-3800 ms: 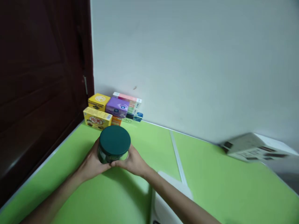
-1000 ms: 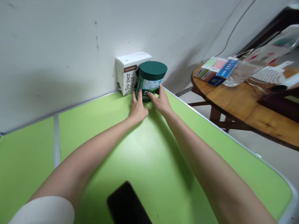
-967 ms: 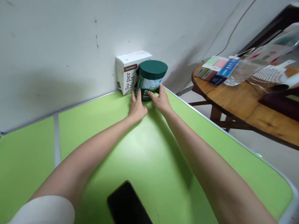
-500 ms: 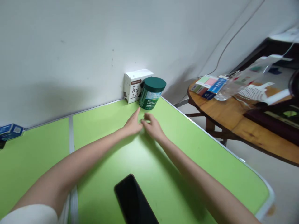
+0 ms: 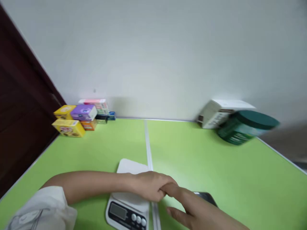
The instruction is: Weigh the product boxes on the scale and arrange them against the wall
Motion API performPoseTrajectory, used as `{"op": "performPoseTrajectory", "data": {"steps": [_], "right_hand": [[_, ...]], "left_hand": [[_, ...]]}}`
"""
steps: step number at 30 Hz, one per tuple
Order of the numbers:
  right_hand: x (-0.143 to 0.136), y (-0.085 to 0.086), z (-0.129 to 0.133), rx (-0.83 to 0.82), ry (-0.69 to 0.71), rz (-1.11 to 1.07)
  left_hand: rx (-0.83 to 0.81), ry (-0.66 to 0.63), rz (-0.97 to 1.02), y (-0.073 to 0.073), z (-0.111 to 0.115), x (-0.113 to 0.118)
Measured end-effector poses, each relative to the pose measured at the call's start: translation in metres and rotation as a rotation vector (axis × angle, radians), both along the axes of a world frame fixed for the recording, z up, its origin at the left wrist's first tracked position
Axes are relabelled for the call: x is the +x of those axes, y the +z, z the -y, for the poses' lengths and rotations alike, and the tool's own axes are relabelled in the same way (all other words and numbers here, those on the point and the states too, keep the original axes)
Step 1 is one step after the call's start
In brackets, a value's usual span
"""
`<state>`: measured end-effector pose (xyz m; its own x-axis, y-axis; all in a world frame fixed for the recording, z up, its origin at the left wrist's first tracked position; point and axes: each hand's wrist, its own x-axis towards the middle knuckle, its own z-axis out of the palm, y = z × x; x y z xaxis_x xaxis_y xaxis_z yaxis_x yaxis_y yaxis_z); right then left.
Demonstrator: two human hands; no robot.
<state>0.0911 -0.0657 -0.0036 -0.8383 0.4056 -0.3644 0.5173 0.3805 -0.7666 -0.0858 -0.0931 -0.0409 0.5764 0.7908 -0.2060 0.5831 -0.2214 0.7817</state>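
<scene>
My left hand [image 5: 154,185] is closed, its fingers curled in, above the right edge of a white kitchen scale [image 5: 131,199]. No object shows in it, though its palm is hidden. Touching it from the right is my right hand [image 5: 192,207], its thumb held apart and some fingertips hidden at the left hand. My left forearm crosses over the scale's platform; the scale's dark display and round buttons show below. Beyond my right hand lies a black phone [image 5: 207,197], mostly covered by that hand.
A green-lidded tub [image 5: 244,126] and a white carton [image 5: 217,115] stand at the back right. Several small boxes, including a purple box [image 5: 83,112] and a yellow box [image 5: 69,127], are stacked at the back left. A pale strip [image 5: 148,143] crosses the green table [image 5: 182,150].
My view has swung left, bringing the scale and stacked boxes into sight. My hands have drawn back from beside the tub and now touch each other near the scale.
</scene>
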Motion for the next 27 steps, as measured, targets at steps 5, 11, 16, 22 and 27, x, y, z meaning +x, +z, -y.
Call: {"op": "performPoseTrajectory", "data": {"steps": [5,11,16,22,27], "right_hand": [[-0.079,0.007,0.016,0.025,0.128,0.059],[-0.184,-0.005,0.022,-0.118,0.23,-0.081],[-0.272,-0.034,0.002,-0.352,0.151,-0.229],[-0.37,-0.045,-0.04,-0.476,-0.496,-0.365],[-0.432,-0.047,-0.066,-0.507,-0.666,-0.429]], "left_hand": [[0.111,0.18,0.092,-0.009,0.04,-0.076],[0.111,0.508,0.269,-0.032,0.075,-0.154],[0.352,0.871,0.189,-0.036,0.075,-0.221],[0.642,1.091,-0.042,-0.035,0.058,-0.292],[0.564,1.043,-0.115,-0.051,0.048,-0.302]]}}
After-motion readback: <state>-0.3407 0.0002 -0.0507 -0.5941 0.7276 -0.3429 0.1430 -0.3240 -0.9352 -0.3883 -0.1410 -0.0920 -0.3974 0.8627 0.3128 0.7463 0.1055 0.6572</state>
